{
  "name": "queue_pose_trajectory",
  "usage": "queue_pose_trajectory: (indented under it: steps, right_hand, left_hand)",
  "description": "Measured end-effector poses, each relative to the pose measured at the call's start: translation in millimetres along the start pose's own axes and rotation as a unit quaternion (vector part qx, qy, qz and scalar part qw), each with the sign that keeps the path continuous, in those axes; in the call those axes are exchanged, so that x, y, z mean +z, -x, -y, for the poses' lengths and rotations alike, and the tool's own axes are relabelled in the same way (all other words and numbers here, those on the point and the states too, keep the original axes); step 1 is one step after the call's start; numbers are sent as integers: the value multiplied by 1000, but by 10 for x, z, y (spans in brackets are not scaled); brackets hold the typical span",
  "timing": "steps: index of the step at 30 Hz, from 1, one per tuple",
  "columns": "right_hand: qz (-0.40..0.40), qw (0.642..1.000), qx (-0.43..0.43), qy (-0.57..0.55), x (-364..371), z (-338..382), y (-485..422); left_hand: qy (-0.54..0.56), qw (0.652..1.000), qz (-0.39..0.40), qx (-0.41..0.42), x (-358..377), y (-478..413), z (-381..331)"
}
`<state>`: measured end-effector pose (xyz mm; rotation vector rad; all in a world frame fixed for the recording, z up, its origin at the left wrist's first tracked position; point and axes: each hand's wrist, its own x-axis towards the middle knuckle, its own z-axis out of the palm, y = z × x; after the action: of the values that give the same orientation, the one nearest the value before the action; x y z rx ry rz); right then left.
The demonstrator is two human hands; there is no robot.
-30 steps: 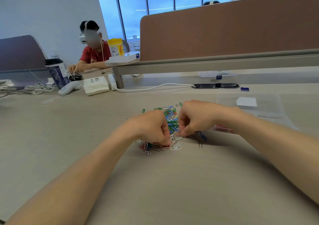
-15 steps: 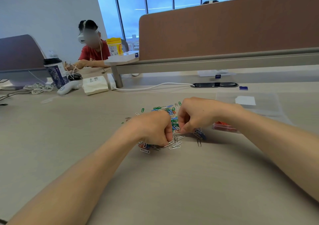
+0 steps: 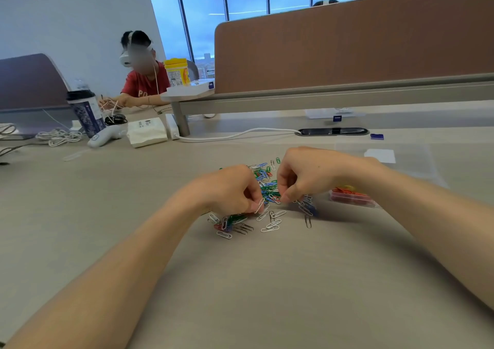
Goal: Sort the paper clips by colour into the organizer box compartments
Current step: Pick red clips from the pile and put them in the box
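one view only, the head camera, looking down over both forearms at a loose pile (image 3: pixel 267 188) of mixed clips on the desk (image 3: pixel 267 281): green, blue, red and white tangled, with white strays on the near side. the left hand (image 3: pixel 230 193) sits at the near left edge of the pile, fingers curled, thumb and forefinger pinching a white clip (image 3: pixel 259 205) just above the heap. its long axis is tilted, the top leaning away and to the right. the right hand (image 3: pixel 304 175) is over the far right side of the pile, fingers curled down with the tips among the clips; whether they have closed on one i cannot tell. the two hands are near each other, not touching.

the box (image 3: pixel 417 166), clear plastic, lies right of the pile, past the right wrist and partly hidden by that forearm. its near compartment holds red clips (image 3: pixel 350 195); the other compartments are too faint to read.

sorting looks barely begun. the next move turns on this: the box is rightward of both hands and the right hand is nearer to it, while the white clip is in the left, which would have to cross over the pile and the right wrist, or pass the clip across.
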<state>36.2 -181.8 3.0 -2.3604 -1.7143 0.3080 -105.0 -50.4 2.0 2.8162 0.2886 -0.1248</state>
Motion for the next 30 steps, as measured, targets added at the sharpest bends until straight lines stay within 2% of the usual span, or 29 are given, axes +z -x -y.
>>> queue_pose_trajectory:
  steps: [14, 18, 21, 24, 30]
  right_hand:
    - [-36, 998, 44, -29, -161, -130, 234]
    - [-52, 994, 87, -37, -291, -255, 404]
    - [-55, 989, 130, -37, -381, -392, 560]
    - [-50, 984, 168, -23, -396, -508, 707]
    - [-41, 978, 206, -8, -300, -668, 877]
  left_hand:
    - [70, 997, -33, 22, -149, -199, -65]
    - [53, 993, -62, 81, -215, -369, -292]
    - [85, 984, -96, 127, -181, -563, -539]
    - [102, 977, -84, 168, -79, -760, -750]
    - [50, 972, -72, 220, 157, -1037, -959]
